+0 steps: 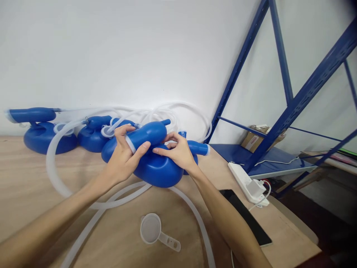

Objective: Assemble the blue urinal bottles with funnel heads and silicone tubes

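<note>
My left hand (124,154) is wrapped round the wide neck of a blue plastic urinal bottle (160,169), its thumb lying along the neck near the pale rim. Close by, my right hand (177,150) has thumb and fingers pinched at the join between the neck and the rounded body; whatever is between those fingertips is hidden. The bottle is raised a little towards me, its narrow spout pointing up and right. Further similar blue bottles (51,137) stand behind it along the wall, partly covered by the held one and my hands.
Clear hoses (52,163) loop over the wooden table (119,238). In front lies a translucent round cap with a holed strap (150,228). On the right are a black tablet (245,216), a white power strip (242,178) with a plugged charger, and a blue metal shelf frame (290,108).
</note>
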Demonstrator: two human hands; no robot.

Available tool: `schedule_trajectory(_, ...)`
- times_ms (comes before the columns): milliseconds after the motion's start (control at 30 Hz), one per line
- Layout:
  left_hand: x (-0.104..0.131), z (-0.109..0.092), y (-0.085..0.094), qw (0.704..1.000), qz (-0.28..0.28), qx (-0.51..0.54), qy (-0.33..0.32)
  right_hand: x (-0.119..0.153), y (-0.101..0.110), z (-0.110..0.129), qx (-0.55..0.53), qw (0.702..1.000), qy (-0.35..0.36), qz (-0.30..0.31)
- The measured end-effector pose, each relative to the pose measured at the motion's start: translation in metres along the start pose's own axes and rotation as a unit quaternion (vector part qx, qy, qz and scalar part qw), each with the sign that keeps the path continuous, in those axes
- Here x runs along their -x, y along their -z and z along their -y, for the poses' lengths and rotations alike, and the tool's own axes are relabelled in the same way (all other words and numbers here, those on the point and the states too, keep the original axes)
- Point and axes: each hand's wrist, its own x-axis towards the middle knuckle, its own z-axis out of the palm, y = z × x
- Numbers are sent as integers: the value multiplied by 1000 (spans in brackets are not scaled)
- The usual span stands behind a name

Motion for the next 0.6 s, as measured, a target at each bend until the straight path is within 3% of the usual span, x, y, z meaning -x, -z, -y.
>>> schedule_trajectory(167,5,-13,5,992,56,9,-117,2,-1,6,9,1000,25,8)
schedule_trajectory(367,2,-9,11,974,203,51,-83,-5,11,-4,21,998,23,46)
schedule_trajectory(500,-8,-17,22,989,136,5,-64,-13,35,-9,-31,999,-17,16)
schedule_trajectory(533,-9,-23,26,986,148,-9,-72,-16,42,-9,-40,999,-23,3)
schedule_trajectory(600,-4,-37,36,958,268,-25,-100,-19,56,-8,-60,997,-34,-20)
